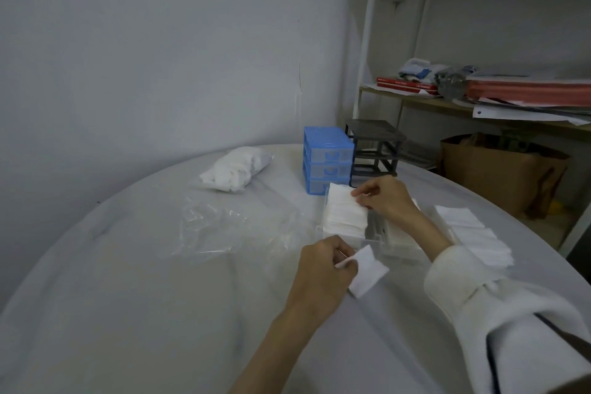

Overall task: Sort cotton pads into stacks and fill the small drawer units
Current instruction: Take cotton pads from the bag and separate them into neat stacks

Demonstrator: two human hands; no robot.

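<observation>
— White cotton pad (367, 270) pinched in the left hand (323, 278), near the tabletop's (128, 297) right edge.
— Right hand (385, 198) pinches the pad stack (345, 213) in the clear drawer (372, 235), before the blue drawer unit (327, 158).

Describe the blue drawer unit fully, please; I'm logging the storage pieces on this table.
The blue drawer unit is a small plastic block with a solid blue frame and flat top, holding three stacked translucent drawers, each with a blue front pull. All three look pushed in. It stands upright on the white-covered table, near its far edge, right beside a dark grey empty frame. A stack of cotton pads hides its lower right corner.
</observation>
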